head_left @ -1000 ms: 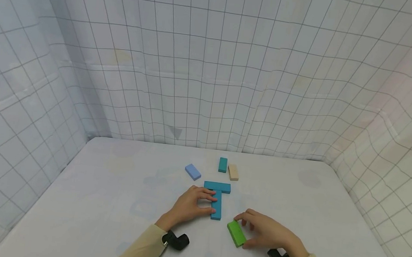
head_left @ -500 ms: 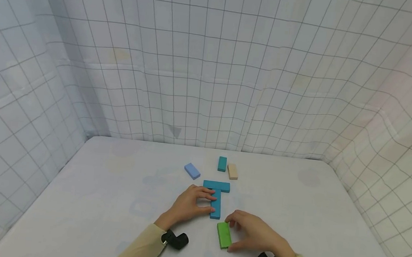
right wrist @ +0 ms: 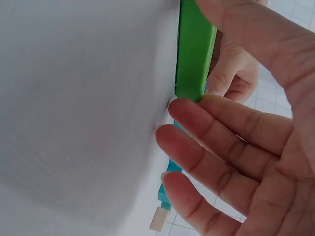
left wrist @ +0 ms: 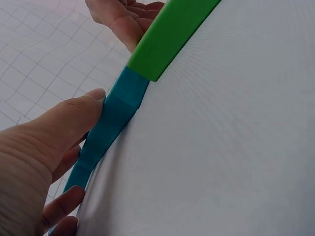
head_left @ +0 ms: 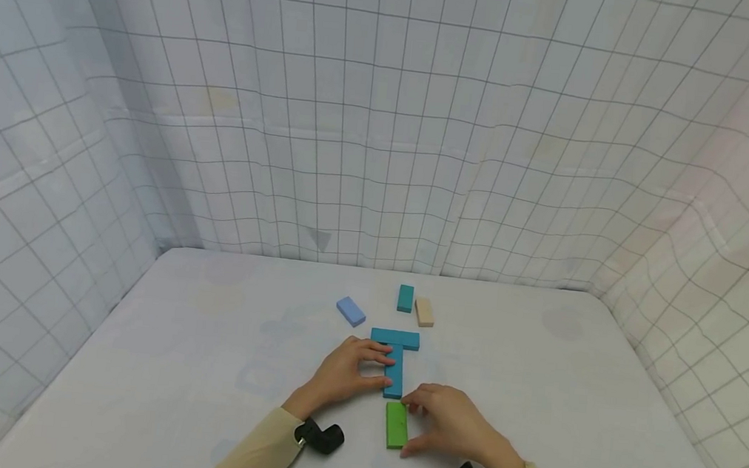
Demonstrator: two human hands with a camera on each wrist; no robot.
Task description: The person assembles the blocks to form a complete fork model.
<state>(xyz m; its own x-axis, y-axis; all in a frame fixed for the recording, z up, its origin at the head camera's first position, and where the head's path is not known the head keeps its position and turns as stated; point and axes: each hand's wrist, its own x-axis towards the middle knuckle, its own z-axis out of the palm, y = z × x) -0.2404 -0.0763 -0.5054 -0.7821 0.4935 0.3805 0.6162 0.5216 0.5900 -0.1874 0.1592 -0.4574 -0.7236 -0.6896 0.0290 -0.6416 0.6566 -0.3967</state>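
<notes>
On the white table, two long blue blocks form a T: a crosswise block (head_left: 395, 338) with a lengthwise block (head_left: 393, 373) below it. My left hand (head_left: 344, 371) rests on the lengthwise block, thumb and fingertips along its left side and top. Just nearer to me lies a green block (head_left: 396, 425), lined up with that stem and with a thin gap showing in the head view. My right hand (head_left: 454, 423) holds the green block by its ends, index finger at the far corner and thumb at the near one. In the right wrist view the other fingers (right wrist: 184, 147) spread past the block's end.
Beyond the T lie a light blue block (head_left: 350, 311), a teal block (head_left: 405, 298) and a beige block (head_left: 424, 313). Grid-patterned white curtains (head_left: 381, 153) enclose the table (head_left: 202, 367) at the back and both sides. A black wrist camera sits on each wrist.
The green block has slid left with my right hand and turned from slanted to straight, now in line with the blue stem. My left hand has stayed in place.
</notes>
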